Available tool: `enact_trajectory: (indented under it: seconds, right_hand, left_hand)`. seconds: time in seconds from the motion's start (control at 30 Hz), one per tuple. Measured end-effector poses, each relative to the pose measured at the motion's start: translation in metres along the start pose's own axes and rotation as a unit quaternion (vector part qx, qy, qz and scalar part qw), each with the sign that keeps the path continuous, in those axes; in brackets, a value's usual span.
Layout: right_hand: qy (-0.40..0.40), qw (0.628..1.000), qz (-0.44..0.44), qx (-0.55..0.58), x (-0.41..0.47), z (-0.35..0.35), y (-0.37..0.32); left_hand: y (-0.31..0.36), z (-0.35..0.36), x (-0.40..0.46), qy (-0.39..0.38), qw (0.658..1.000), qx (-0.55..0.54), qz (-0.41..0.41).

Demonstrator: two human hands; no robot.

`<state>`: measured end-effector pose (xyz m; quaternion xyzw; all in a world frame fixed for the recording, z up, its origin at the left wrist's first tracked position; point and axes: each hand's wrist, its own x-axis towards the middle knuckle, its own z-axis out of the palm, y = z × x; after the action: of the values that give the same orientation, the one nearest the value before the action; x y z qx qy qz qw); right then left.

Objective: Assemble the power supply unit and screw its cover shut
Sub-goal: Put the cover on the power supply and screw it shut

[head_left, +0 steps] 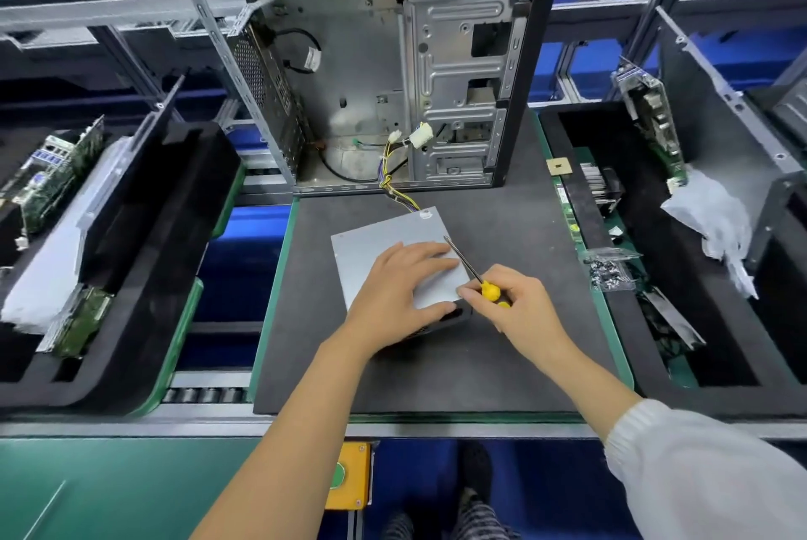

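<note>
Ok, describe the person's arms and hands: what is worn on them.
Both hands are bare: no gloves, rings or watch show on the left hand or the right hand. The left forearm is uncovered as far as the frame shows. The right arm wears a white ribbed sleeve, pushed up above the forearm.

We see the power supply unit (395,264), a grey metal box, lying flat on the dark foam mat (502,343) in front of the open computer case (375,59). Its plain silver cover (384,242) faces up, with a small round sticker at the far right corner. A bundle of yellow, black and purple wires (395,186) runs from its far edge into the case, ending in white connectors (420,135). The near side looks dark and vented.
</note>
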<state>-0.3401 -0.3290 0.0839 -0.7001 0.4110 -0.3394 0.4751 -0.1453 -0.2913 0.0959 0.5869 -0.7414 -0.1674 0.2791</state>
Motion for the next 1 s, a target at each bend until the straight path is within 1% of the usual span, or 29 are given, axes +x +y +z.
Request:
enact_trajectory:
  seconds: [0.2, 0.53, 0.77, 1.0]
  right_hand:
    - [0.011, 0.999, -0.026, -0.030, -0.002, -0.001, -0.005]
    - [0.003, 0.994, -0.060, -0.087, 0.000, -0.006, -0.011]
    - [0.006, 0.995, -0.067, -0.070, -0.001, -0.004, -0.007]
    - [0.022, 0.985, -0.112, -0.130, 0.001, 0.002, -0.001]
  left_hand:
    - [0.000, -0.001, 0.000, -0.004, 1.000, 0.007, 0.001]
    - [-0.002, -0.001, 0.001, -0.013, 1.000, 0.007, -0.002]
    - [-0.004, 0.000, 0.001, -0.014, 1.000, 0.009, -0.003]
    - [-0.004, 0.002, 0.000, -0.005, 1.000, -0.005, -0.005]
